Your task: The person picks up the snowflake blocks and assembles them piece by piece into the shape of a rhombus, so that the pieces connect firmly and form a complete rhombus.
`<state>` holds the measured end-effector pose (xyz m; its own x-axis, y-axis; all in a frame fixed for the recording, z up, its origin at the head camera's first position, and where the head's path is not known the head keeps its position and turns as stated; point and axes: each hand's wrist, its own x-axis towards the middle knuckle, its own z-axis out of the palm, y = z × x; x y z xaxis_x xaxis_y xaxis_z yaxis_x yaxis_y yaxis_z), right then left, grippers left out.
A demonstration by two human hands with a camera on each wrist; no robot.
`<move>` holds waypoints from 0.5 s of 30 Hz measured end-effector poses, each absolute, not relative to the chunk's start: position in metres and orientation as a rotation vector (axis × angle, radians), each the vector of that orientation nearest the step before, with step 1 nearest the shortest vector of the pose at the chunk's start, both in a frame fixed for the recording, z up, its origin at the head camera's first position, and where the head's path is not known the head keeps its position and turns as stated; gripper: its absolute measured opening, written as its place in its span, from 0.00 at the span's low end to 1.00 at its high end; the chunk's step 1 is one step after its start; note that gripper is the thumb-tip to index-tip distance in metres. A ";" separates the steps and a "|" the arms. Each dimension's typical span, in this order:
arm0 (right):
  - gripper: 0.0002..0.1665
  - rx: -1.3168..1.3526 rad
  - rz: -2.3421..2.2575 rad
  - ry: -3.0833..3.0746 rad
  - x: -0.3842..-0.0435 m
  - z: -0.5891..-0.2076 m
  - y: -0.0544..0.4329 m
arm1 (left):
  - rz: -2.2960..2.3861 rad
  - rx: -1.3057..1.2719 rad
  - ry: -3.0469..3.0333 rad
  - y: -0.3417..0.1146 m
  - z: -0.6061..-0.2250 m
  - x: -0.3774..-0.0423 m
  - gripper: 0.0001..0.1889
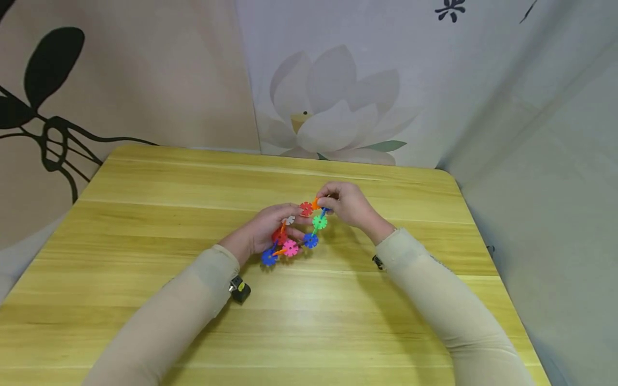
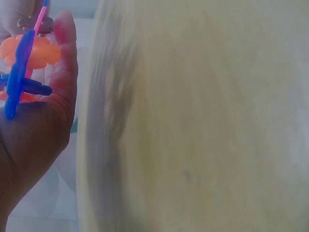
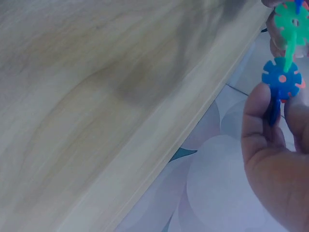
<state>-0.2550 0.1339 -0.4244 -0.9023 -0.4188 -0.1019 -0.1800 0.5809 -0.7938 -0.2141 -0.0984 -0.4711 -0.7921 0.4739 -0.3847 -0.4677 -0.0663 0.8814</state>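
Note:
A ring of linked, notched plastic discs in several colours hangs between both hands above the table. My left hand [image 1: 268, 228] holds its left side, with the thumb near a red disc [image 1: 306, 208] and a white one. Below the fingers show a pink disc [image 1: 290, 247] and a blue disc [image 1: 269, 258]. My right hand [image 1: 351, 205] pinches the upper right end, at an orange disc [image 1: 315, 203] and a blue one. In the right wrist view the thumb and fingers grip a blue disc [image 3: 281, 79], joined to a green disc [image 3: 291, 23].
The wooden table [image 1: 309, 332] spreads under both arms, its far edge against a curtain [image 1: 333, 80] printed with a flower. A small black wrist camera [image 1: 240, 290] sits at the left cuff, and another dark device [image 1: 379, 262] at the right cuff.

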 end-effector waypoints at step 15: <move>0.05 -0.505 -1.155 2.625 -0.250 -0.415 0.132 | 1.968 0.027 1.492 -0.106 -0.470 -0.214 0.15</move>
<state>-0.2504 0.1322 -0.4150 -0.9144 -0.3989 -0.0689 -0.2187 0.6301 -0.7451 -0.2142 -0.1058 -0.4704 -0.7822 0.5079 -0.3608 -0.4844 -0.1318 0.8648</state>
